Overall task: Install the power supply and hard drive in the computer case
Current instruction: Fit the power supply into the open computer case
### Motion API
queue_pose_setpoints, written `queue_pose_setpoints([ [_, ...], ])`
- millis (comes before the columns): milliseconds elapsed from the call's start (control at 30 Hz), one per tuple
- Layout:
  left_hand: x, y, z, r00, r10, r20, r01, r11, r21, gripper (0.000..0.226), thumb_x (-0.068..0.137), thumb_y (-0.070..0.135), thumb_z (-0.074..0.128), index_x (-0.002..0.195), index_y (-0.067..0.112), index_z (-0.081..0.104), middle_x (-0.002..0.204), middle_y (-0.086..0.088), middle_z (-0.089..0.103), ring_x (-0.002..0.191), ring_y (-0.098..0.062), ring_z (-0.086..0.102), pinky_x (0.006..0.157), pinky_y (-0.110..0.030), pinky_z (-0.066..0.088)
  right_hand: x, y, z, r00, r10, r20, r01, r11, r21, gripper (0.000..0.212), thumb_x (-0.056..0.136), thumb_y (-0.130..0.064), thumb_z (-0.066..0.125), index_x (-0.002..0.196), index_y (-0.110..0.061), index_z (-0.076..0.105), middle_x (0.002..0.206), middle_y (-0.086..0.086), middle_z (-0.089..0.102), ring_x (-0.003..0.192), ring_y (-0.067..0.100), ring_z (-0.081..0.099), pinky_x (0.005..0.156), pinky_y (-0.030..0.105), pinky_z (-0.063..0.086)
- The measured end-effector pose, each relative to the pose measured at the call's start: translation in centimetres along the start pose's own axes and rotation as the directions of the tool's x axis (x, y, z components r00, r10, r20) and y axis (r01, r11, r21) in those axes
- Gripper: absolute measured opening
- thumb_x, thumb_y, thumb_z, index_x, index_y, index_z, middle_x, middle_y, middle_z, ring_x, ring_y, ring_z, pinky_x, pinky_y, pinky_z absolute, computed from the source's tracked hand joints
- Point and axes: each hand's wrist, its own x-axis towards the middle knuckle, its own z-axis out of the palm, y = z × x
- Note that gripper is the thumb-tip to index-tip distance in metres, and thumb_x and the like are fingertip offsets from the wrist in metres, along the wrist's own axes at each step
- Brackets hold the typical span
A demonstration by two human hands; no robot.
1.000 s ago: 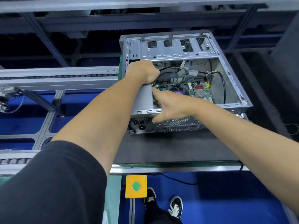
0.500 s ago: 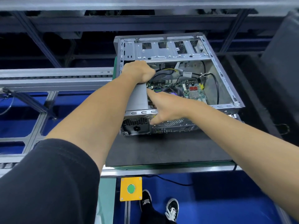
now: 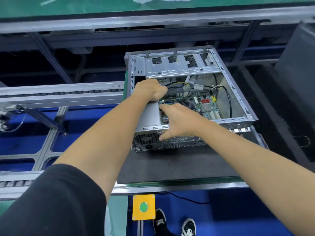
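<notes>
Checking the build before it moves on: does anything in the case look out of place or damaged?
Nothing stands out. The power supply sits square in the case corner under both hands; loose cables lie unconnected, no visible damage.

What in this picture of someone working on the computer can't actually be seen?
All in the head view:
- Far end of the power supply: covered by the left hand.
- Left fingertips: curled under out of sight.
- Part of the motherboard: behind the right hand.
- Hard drive: none visible.
- Board labels: too small to read.
- Green button: no legible marking.
</notes>
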Motion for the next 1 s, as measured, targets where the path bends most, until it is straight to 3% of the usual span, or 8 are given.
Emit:
queue_pose_setpoints([
  [167, 0.4, 0.5, -1.3, 0.974, -0.012, 0.226, -0.003, 0.998, 0.068, 0.049, 0.088, 0.046, 0.039, 0.122, 0.013, 0.053, 0.130, -0.013, 0.052, 0.105, -0.031, 0.050, 0.079, -0.035, 0.035, 0.2, 0.3, 0.0, 1.000, -0.014, 0.017, 0.014, 0.999, 0.036, 0.085, 0.064, -0.050, 0.086, 0.127, -0.012, 0.043, 0.077, -0.003, 0.048, 0.085, 0.026, 0.053, 0.075, 0.044, 0.052],
  [200, 0.3, 0.5, -1.8, 0.945, -0.029, 0.325, 0.006, 0.997, 0.072, 0.048, 0.085, 0.049, 0.043, 0.119, 0.017, 0.053, 0.125, -0.012, 0.052, 0.104, -0.031, 0.051, 0.080, -0.035, 0.036, 0.2, 0.3, 0.0, 1.000, -0.020, 0.017, 0.020, 0.999, 0.033, 0.085, 0.065, -0.050, 0.086, 0.126, -0.011, 0.043, 0.077, -0.003, 0.047, 0.083, 0.025, 0.053, 0.075, 0.044, 0.052],
  [267, 0.2, 0.6, -2.5, 0.834, -0.063, 0.547, 0.045, 0.998, 0.046, 0.029, 0.078, 0.044, 0.050, 0.088, 0.017, 0.053, 0.097, -0.007, 0.051, 0.079, -0.027, 0.045, 0.073, -0.036, 0.033, 0.3, 0.5, 0.1, 0.999, -0.036, 0.013, 0.036, 0.999, 0.029, 0.085, 0.065, -0.051, 0.085, 0.127, -0.011, 0.043, 0.078, -0.003, 0.048, 0.080, 0.023, 0.053, 0.074, 0.044, 0.052],
  [333, 0.4, 0.5, -2.7, 0.764, -0.085, 0.640, 0.067, 0.996, 0.052, 0.023, 0.076, 0.036, 0.051, 0.063, 0.018, 0.044, 0.076, -0.005, 0.043, 0.063, -0.023, 0.032, 0.067, -0.036, 0.026, 0.4, 0.6, 0.2, 0.999, -0.047, -0.001, 0.047, 0.999, 0.029, 0.088, 0.065, -0.053, 0.085, 0.130, -0.013, 0.041, 0.078, -0.004, 0.047, 0.080, 0.021, 0.051, 0.073, 0.042, 0.052],
  [433, 0.7, 0.4, -3.0, 0.777, -0.093, 0.623, 0.050, 0.995, 0.086, 0.028, 0.076, 0.037, 0.052, 0.060, 0.017, 0.040, 0.069, -0.004, 0.039, 0.059, -0.023, 0.027, 0.065, -0.035, 0.024, 0.6, 0.6, 0.4, 0.998, -0.053, -0.027, 0.053, 0.999, 0.003, 0.092, 0.064, -0.058, 0.083, 0.132, -0.013, 0.042, 0.085, -0.001, 0.053, 0.086, 0.023, 0.052, 0.072, 0.041, 0.051],
  [600, 1.2, -0.1, -2.9, 0.752, -0.114, 0.650, 0.124, 0.992, 0.030, 0.025, 0.075, 0.037, 0.056, 0.069, 0.013, 0.052, 0.073, -0.007, 0.048, 0.059, -0.024, 0.041, 0.064, -0.033, 0.033, 0.8, 0.9, 1.1, 0.999, -0.042, -0.035, 0.042, 0.999, -0.011, 0.089, 0.061, -0.062, 0.083, 0.125, -0.013, 0.044, 0.098, 0.005, 0.058, 0.094, 0.028, 0.055, 0.075, 0.042, 0.052],
  [767, 1.2, 0.6, -2.8, 0.724, -0.128, 0.678, 0.142, 0.989, 0.034, 0.030, 0.074, 0.030, 0.055, 0.049, 0.015, 0.051, 0.058, -0.005, 0.048, 0.052, -0.021, 0.039, 0.063, -0.032, 0.033, 1.1, 1.1, 1.4, 0.999, -0.018, -0.041, 0.017, 1.000, -0.026, 0.099, 0.057, -0.063, 0.083, 0.130, -0.011, 0.041, 0.102, 0.007, 0.057, 0.095, 0.030, 0.056, 0.072, 0.041, 0.052],
  [1000, 0.8, 0.7, -2.3, 0.780, -0.069, 0.622, 0.089, 0.996, -0.001, 0.028, 0.083, 0.029, 0.053, 0.059, 0.017, 0.046, 0.065, -0.004, 0.045, 0.054, -0.019, 0.035, 0.064, -0.033, 0.029, 0.7, 1.2, 1.1, 0.998, -0.051, -0.048, 0.050, 0.999, -0.015, 0.095, 0.060, -0.061, 0.084, 0.128, -0.010, 0.043, 0.102, 0.006, 0.060, 0.093, 0.028, 0.059, 0.069, 0.040, 0.052],
])
